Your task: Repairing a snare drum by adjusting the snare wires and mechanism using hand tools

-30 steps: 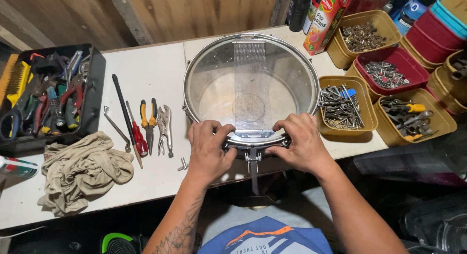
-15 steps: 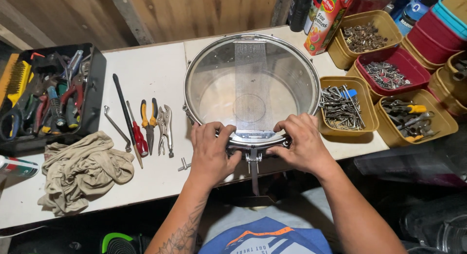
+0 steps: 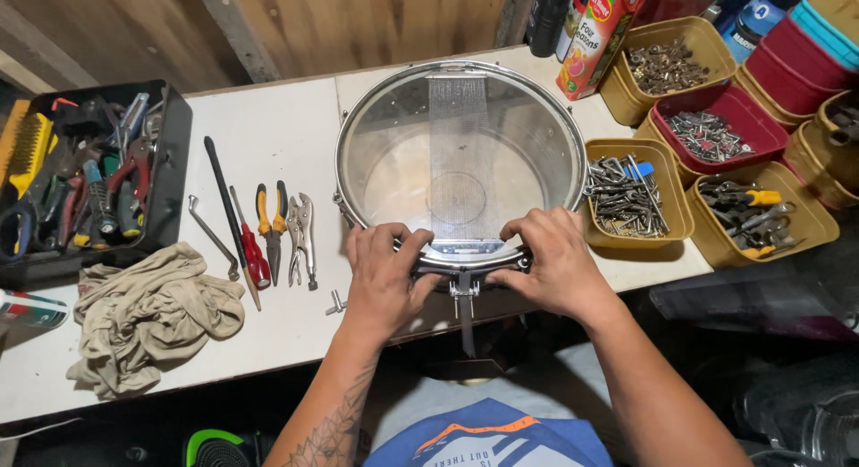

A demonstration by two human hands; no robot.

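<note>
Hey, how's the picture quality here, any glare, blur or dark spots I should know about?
Head view: sharp and evenly lit on the white table; soft glare on the clear drum head and its metal rim; both hands, left hand and right hand, crisp, no motion blur; below the table edge it falls into deep shadow; slight wide-angle bending at the corners.

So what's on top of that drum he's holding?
A band of snare wires runs across the clear drumhead of the snare drum, with a round patch showing through. Left hand and right hand press on the near rim, covering the strip's end clamp there.
</note>
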